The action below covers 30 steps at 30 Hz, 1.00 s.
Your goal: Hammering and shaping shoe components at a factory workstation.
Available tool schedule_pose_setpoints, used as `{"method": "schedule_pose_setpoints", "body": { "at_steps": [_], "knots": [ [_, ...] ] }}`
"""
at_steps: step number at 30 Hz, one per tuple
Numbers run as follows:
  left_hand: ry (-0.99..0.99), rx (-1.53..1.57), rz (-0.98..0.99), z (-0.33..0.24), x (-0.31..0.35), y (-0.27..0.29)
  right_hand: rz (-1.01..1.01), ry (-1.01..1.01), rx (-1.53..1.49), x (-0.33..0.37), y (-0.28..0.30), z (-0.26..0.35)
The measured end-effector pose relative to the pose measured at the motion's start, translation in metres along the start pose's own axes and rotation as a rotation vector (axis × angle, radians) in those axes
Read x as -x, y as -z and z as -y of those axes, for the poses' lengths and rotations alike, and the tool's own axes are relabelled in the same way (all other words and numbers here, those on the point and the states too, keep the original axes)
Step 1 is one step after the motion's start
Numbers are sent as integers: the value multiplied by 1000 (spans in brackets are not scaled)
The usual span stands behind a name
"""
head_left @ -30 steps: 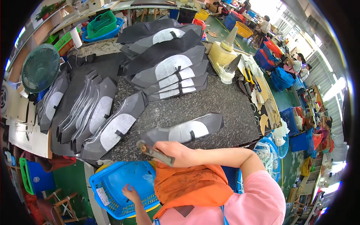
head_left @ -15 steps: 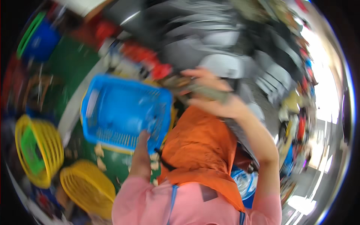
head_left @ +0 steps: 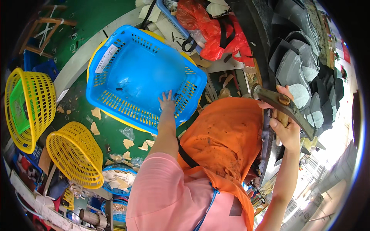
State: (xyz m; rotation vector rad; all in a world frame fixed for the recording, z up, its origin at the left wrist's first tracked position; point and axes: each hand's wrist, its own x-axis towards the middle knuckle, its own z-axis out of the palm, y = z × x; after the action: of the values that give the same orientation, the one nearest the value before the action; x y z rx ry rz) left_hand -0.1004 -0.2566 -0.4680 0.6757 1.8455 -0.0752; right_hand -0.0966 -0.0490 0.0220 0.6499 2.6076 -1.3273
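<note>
The blue basket (head_left: 142, 71) is the reference for all positions. The left hand (head_left: 166, 102) is extended over its interior, near the wall closest to the wearer, fingers spread apart; whether the fingertips touch the basket floor cannot be told. A small dark piece (head_left: 119, 89) lies inside the basket, left of the hand. A yellow container (head_left: 153, 34) shows around and beneath the basket's rim.

The right hand (head_left: 286, 127) is well to the right of the basket, clamped on a hammer (head_left: 283, 102) with a worn metal head and wooden handle. The orange apron (head_left: 225, 131) lies between this hand and the basket.

Right of the basket, beyond the hammer, grey panels (head_left: 293, 67) with pale patches are stacked. Red plastic (head_left: 189, 19) is bunched to its upper right. A yellow basket (head_left: 75, 154) stands to its lower left, and tan scraps (head_left: 128, 143) litter the green floor (head_left: 83, 115) below it.
</note>
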Motion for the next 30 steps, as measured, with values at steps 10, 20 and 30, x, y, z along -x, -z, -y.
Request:
{"method": "schedule_pose_setpoints", "body": {
  "at_steps": [10,20,30],
  "knots": [
    [32,144,136,24,9,-26,-25,-84,-15,3,0,8],
    [-390,214,111,105,174,-43,-16,-90,-31,0,2,4],
    [-224,162,-597,119,191,-83,-53,72,26,-7,-6,-6]
  ]
}}
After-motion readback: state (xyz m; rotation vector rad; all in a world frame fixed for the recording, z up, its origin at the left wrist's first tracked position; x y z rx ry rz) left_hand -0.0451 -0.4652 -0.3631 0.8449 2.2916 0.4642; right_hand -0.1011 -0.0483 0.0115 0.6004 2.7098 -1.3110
